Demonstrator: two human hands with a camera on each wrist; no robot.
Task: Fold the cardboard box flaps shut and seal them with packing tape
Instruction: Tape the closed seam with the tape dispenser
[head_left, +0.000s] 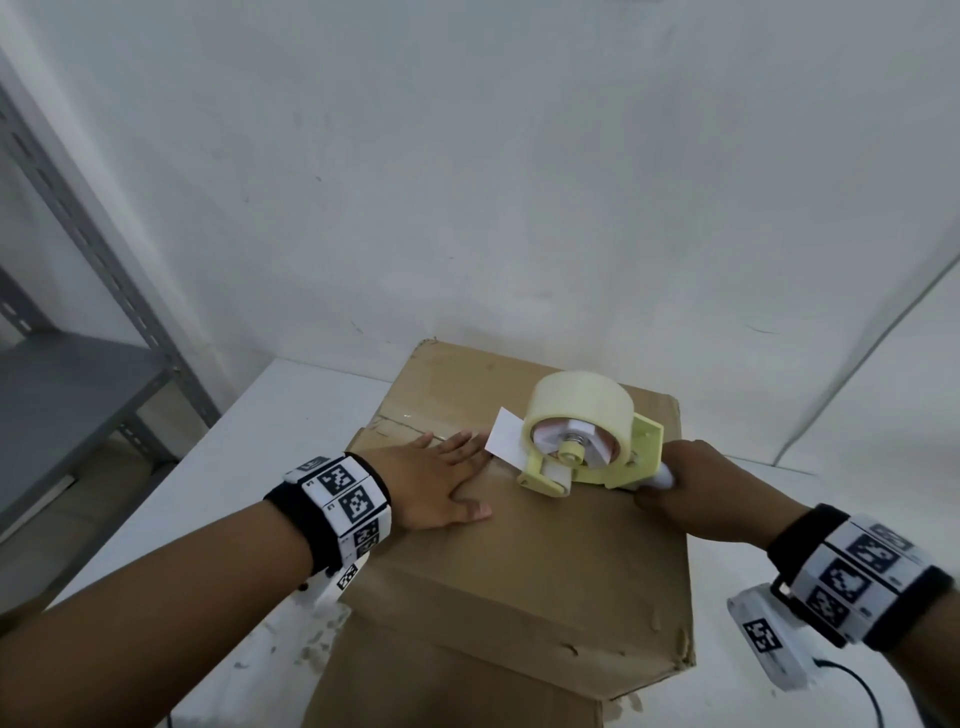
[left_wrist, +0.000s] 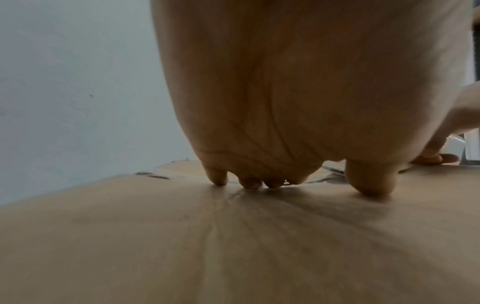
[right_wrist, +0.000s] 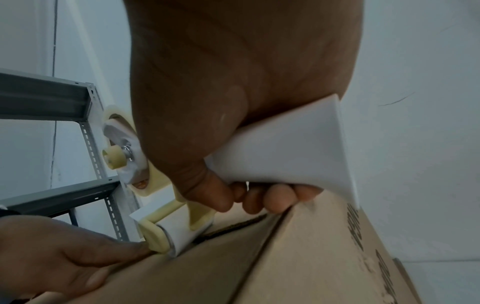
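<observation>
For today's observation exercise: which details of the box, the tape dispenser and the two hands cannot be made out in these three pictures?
- Printed text on the cardboard box: right wrist view, cut off and blurred.
- Tape dispenser handle: head view, covered by the right hand.
- Seam beneath the left hand: hidden by the palm.
- Box contents: flaps closed.
- Tape already laid: too faint to trace.

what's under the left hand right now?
The flat left hand presses the closed top flaps of the brown cardboard box, beside the yellow tape dispenser. The seam beneath the palm is covered.
</observation>
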